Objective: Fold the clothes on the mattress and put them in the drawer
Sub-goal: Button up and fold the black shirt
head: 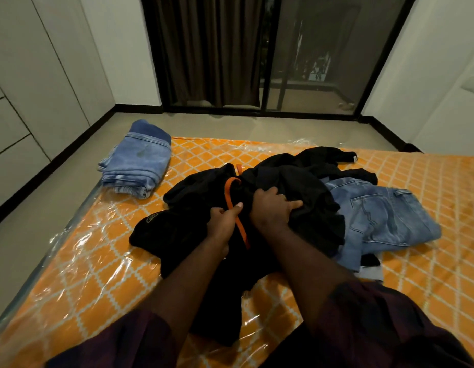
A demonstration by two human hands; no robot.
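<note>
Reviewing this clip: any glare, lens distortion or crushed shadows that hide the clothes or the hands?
Head view: dim warm light; glare streaks on the plastic wrap over the mattress; wide-angle slant of the door frame; the black garments merge into one dark mass; left hand and right hand are sharp.

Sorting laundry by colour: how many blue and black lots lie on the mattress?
Blue denim: 2, the folded bundle and the loose jeans.
Black: 1, the black heap; pieces inside cannot be told.
Total: 3
</note>
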